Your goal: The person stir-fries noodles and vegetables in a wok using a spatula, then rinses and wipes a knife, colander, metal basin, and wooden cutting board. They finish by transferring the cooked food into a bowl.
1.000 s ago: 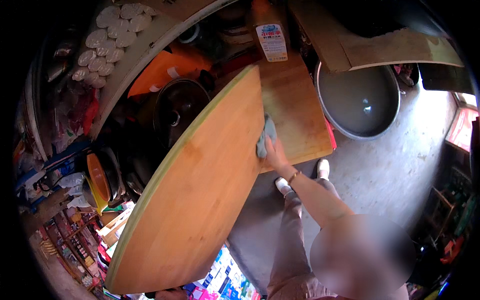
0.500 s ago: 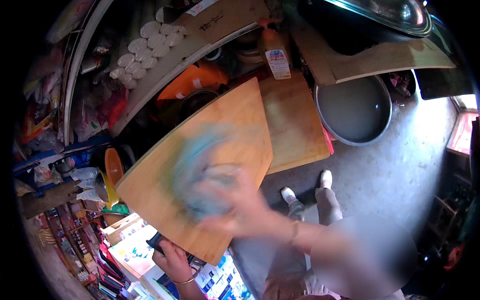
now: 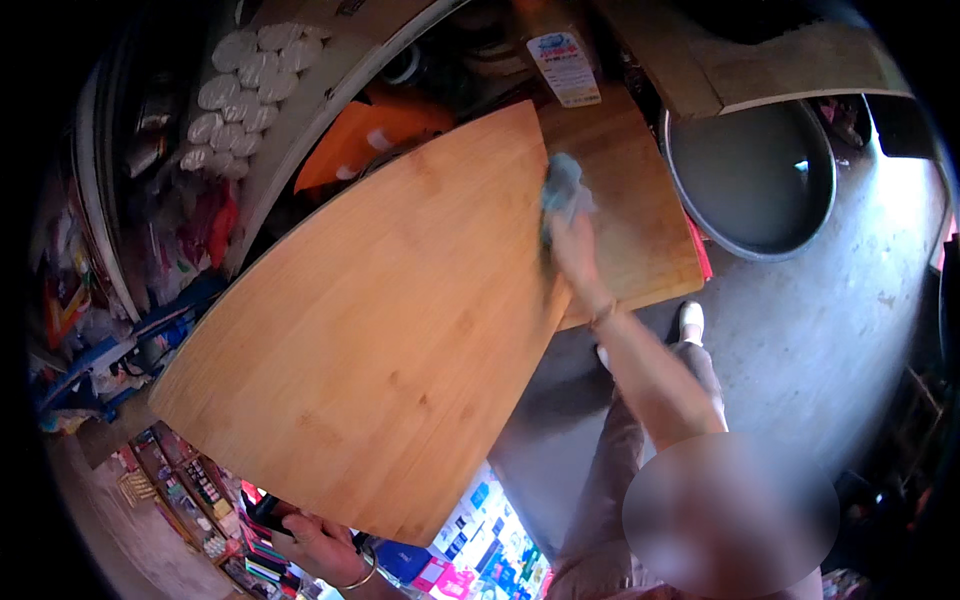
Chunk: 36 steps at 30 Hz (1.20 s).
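Note:
A large pale wooden board is tilted up in front of me, its wide face filling the middle of the view. My right hand presses a bluish-green cloth against the board's far right edge, fingers closed on it. At the board's near left edge, my left hand is wrapped around a black part that sticks out beside the board. Most of what the left fingers grip is hidden behind the board.
Behind the board lies a second wooden surface, with a labelled pump bottle at its back. A metal basin of cloudy water stands on the right. White rolls and an orange item are at the far left.
My right hand has swept the cloth from the board's middle to its far right edge. The board looks larger and nearer, and my left hand still holds on at its near left edge.

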{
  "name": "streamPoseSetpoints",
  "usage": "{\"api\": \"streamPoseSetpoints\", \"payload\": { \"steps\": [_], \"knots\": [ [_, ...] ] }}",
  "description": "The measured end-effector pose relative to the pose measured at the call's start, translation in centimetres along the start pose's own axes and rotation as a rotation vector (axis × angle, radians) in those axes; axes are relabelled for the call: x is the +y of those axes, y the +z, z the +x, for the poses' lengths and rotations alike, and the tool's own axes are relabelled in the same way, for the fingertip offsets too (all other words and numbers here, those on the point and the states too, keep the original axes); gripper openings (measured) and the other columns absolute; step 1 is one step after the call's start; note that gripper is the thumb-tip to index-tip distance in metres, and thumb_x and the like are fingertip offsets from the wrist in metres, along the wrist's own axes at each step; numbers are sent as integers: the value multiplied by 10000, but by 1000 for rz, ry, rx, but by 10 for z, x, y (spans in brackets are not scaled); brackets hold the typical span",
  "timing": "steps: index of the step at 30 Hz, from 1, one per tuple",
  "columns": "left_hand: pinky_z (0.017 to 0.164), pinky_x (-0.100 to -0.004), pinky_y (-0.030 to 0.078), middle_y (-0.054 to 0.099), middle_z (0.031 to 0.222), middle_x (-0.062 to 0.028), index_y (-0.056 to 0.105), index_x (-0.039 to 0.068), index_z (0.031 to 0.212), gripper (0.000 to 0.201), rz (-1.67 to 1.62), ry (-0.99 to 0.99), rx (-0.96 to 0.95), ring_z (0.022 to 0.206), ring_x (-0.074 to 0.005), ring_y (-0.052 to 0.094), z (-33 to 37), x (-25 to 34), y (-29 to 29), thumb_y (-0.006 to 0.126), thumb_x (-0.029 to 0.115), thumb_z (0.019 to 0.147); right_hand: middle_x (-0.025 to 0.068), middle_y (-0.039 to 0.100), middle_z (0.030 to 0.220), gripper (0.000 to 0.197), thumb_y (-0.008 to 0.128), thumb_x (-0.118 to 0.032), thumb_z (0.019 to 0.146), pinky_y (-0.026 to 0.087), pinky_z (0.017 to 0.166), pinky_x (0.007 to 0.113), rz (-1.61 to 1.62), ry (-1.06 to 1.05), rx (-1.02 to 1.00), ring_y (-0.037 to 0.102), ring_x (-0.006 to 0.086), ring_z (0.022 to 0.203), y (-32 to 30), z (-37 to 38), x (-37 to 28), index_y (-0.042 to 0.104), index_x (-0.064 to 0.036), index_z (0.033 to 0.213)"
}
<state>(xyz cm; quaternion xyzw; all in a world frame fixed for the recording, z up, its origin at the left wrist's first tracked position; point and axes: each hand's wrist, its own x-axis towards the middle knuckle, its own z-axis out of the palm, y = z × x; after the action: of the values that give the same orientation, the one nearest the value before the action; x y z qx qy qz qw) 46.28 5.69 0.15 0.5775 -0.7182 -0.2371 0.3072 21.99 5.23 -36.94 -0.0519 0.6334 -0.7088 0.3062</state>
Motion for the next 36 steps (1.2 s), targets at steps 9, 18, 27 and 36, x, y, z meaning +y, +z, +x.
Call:
{"api": "streamPoseSetpoints", "payload": {
  "steps": [9, 18, 27, 36],
  "knots": [
    [273, -178, 164, 348, 424, 43, 509, -7, 776, 532, 40, -148, 147, 299, -16, 284, 15, 19, 31, 430, 503, 905, 98, 512, 1156, 355, 588, -250, 757, 322, 998, 455, -262, -935, -546, 440, 308, 1157, 22, -164, -95, 537, -113, 1080],
    [272, -166, 201, 367, 450, 31, 547, -47, 939, 608, 131, -230, 337, 306, -14, 276, 13, 7, 18, 418, 545, 892, 210, 415, 1244, 362, 427, -54, 843, 317, 982, 377, -181, 17, 131, 384, 354, 1161, -9, -121, 32, 442, 9, 1199],
    [543, -264, 437, 614, 727, -62, 582, -49, 945, 201, 148, 102, -222, 581, -140, 553, -17, 47, 26, 521, 130, 877, 227, 380, 1261, 451, 520, -80, 826, 229, 1049, 405, -139, 206, -632, 319, 342, 1238, -33, -285, -111, 399, 13, 1251],
    [472, -226, 473, 629, 1048, -140, 639, -1, 975, 312, 440, 1130, -878, 466, -111, 572, -97, 56, 35, 617, 202, 740, 129, 586, 1015, 366, 431, -261, 815, 458, 769, 344, -46, 101, -370, 571, 184, 890, -245, -208, -273, 573, 25, 994]
  ]
}}
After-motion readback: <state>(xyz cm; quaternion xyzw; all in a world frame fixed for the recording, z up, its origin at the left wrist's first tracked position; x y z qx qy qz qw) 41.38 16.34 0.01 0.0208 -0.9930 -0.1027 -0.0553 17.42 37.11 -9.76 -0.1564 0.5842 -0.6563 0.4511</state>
